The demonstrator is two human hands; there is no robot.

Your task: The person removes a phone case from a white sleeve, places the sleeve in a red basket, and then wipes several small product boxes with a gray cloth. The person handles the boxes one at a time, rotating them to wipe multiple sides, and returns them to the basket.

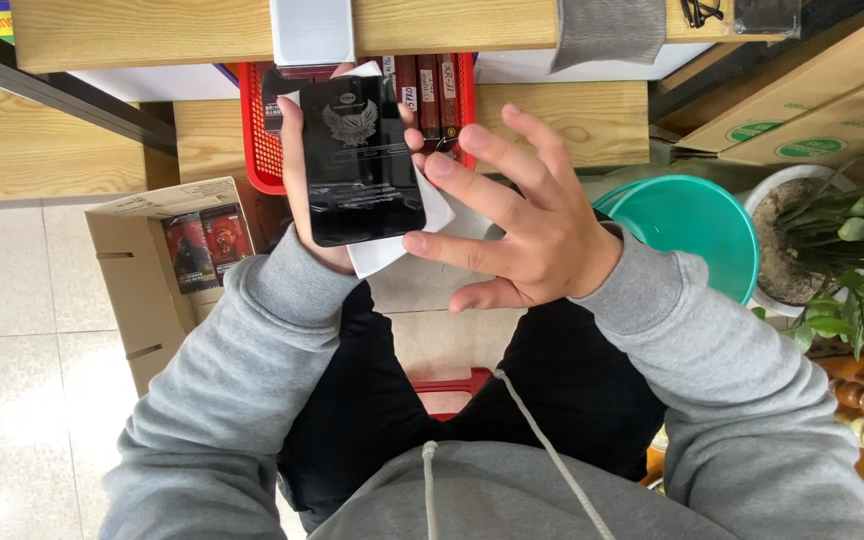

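Two hands work at the upper centre of the frame; the left hand point(297, 165) is closed round the edges of a glossy black rectangular panel point(360, 160), held face up over the lap, with a white wrapper point(432, 215) behind it. The right hand point(527, 235) is spread open, holding nothing firmly; its fingertips point(420, 242) touch the panel's right edge and the wrapper. Keep grip on the edges only; avoid the glossy face; judged best, draw the wrapper away slowly. A red basket point(257, 140) sits behind; a cardboard box point(142, 260) at left; a teal bucket point(697, 225) at right.
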